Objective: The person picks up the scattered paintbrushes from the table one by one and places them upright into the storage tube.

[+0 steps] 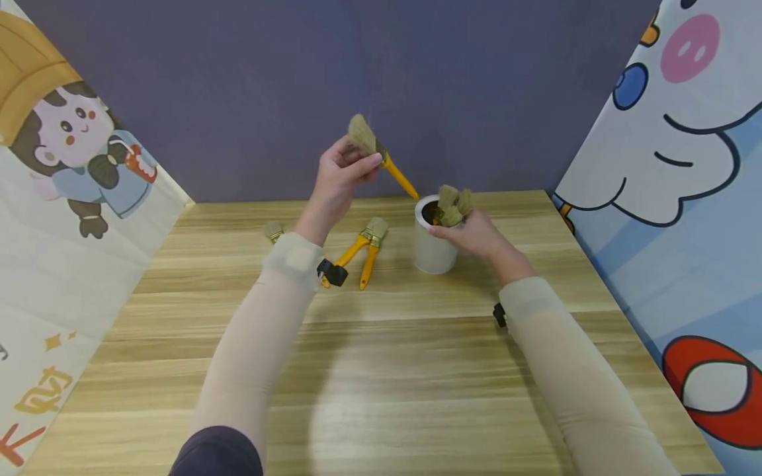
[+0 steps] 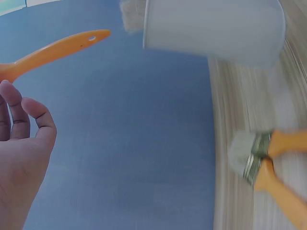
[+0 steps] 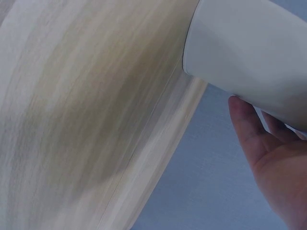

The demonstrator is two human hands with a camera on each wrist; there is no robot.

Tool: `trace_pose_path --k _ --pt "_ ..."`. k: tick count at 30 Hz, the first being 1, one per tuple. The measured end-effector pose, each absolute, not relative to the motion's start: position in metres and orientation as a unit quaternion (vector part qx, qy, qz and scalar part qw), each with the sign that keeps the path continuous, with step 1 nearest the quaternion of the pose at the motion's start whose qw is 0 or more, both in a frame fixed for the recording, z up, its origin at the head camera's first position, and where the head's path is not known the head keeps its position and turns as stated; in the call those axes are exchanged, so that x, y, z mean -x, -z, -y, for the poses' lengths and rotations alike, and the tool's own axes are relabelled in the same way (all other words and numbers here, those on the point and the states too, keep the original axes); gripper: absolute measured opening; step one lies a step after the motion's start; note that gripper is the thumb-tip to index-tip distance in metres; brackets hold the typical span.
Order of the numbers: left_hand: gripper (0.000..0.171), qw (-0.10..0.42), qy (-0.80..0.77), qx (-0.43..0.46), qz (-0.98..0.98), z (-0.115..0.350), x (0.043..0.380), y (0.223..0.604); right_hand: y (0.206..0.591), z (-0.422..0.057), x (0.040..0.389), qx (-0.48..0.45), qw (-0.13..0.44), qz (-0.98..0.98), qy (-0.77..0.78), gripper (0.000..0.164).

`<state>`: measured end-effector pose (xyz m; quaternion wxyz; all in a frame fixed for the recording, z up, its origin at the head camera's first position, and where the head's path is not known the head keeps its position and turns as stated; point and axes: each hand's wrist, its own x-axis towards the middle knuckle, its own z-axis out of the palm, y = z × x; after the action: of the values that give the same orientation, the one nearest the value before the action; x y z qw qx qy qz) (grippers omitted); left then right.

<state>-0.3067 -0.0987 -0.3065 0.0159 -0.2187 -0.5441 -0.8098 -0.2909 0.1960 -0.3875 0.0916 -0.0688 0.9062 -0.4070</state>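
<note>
My left hand (image 1: 342, 175) pinches a paintbrush (image 1: 400, 177) near its metal band, above the table. Its bristles point up and its orange handle slopes down to the right, with the tip close above the can's rim. A white cylindrical can (image 1: 433, 250) stands upright with several paintbrushes (image 1: 452, 203) in it, bristles up. Around the can's upper right side, my right hand (image 1: 479, 237) holds on, the thumb near the front rim. In the right wrist view the fingers (image 3: 247, 122) touch the can wall (image 3: 244, 48). The brush bristles hide part of this hand in the head view.
Two paintbrushes (image 1: 368, 254) lie crossed on the wooden table (image 1: 417, 370), left of the can. Another paintbrush (image 1: 273, 230) lies farther left, partly hidden by my left forearm. A dark wall panel (image 1: 476, 99) rises behind the table, with printed cartoon sheets on both sides.
</note>
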Motion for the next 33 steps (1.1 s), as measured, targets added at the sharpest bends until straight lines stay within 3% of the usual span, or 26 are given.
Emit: trace_pose_path --k 4,14,22,33 --pt "0.029 0.009 0.802 0.209 0.56 0.085 0.309 0.307 0.387 -0.195 0.291 0.074 0.089 -0.905 0.409 0.099" --pt "0.018 -0.016 0.762 0.218 0.609 0.064 0.312 0.316 0.39 -0.194 0.293 0.09 0.084 -0.9 0.418 0.094" --pt "0.022 -0.045 0.733 0.223 0.641 0.053 0.312 0.327 0.391 -0.197 0.291 0.089 0.087 -0.897 0.424 0.1" --pt "0.06 -0.057 0.694 0.18 0.695 0.043 0.31 0.344 0.39 -0.196 0.292 0.08 0.09 -0.897 0.425 0.102"
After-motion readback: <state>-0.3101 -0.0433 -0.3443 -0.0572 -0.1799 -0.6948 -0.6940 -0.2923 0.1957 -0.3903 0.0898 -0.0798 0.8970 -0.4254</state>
